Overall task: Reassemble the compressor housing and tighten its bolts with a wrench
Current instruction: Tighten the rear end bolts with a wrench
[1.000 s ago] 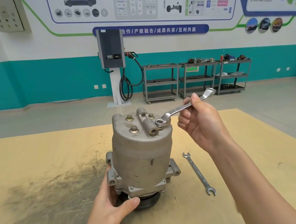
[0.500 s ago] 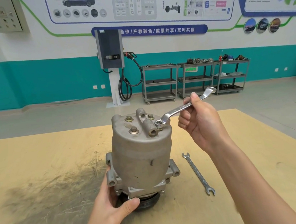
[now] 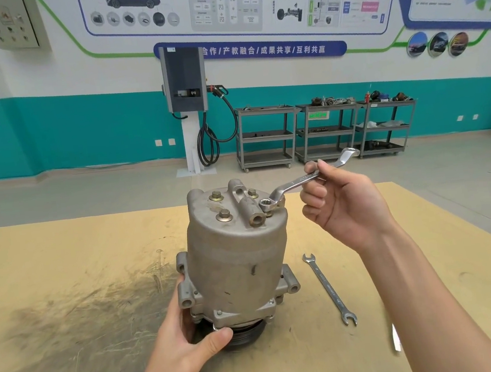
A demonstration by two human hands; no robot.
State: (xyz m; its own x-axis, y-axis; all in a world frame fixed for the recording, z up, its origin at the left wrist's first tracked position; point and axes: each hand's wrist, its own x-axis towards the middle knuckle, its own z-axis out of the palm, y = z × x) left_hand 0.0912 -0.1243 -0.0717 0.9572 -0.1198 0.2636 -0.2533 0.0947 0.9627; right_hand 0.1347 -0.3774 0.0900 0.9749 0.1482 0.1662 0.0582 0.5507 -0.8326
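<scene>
I see the compressor [image 3: 240,259] standing upright on its pulley near the middle of a tan table [image 3: 64,265]. My left hand [image 3: 190,340] grips its base, thumb curled across the front lower rim. My right hand [image 3: 343,203] pinches the shaft of a ring wrench [image 3: 307,179], fingers curled round it; the ring end sits over a bolt [image 3: 268,212] at the top's right edge, beside a raised port [image 3: 251,206]. Three more bolts [image 3: 224,215] show on top. An open-ended wrench [image 3: 329,289] lies flat just right of the compressor, apart from it. Its stamped writing is too small to read. Dark smudges mark the table's left side. Beyond the far table edge is open floor, then a charging post [image 3: 184,80] and three grey carts [image 3: 266,136] against a teal wall with Chinese lettering.
</scene>
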